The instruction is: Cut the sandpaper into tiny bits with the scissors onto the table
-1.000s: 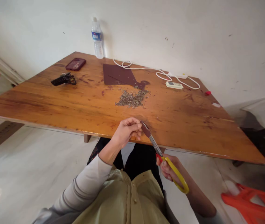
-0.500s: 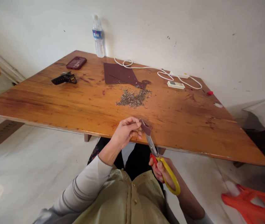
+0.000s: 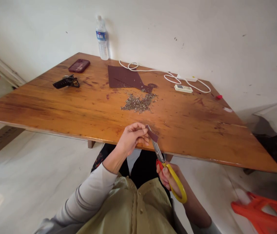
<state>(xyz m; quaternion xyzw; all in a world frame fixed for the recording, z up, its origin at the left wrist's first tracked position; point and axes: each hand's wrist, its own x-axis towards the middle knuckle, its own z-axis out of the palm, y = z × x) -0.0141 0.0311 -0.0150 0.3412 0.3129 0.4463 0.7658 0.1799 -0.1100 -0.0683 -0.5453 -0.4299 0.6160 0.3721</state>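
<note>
My left hand [image 3: 131, 138] pinches a small maroon paper strip [image 3: 151, 133] just above the front edge of the wooden table [image 3: 55, 107]. My right hand [image 3: 169, 178] grips yellow-and-red handled scissors [image 3: 168, 170] below the table edge. The scissor blades point up and touch the strip. Farther back on the table lies a pile of fine cut scraps [image 3: 138, 103] and a larger maroon paper sheet [image 3: 125, 78].
A water bottle [image 3: 101, 39] stands at the wall. A maroon phone [image 3: 79, 65], a black tool [image 3: 65, 82], a white cable [image 3: 153, 72] with a power strip and a small white device [image 3: 183, 88] lie on the table. An orange plastic stool [image 3: 262, 211] is at the lower right.
My right hand has shifted the scissors left and slightly up toward the strip. The left hand holds the strip in nearly the same place.
</note>
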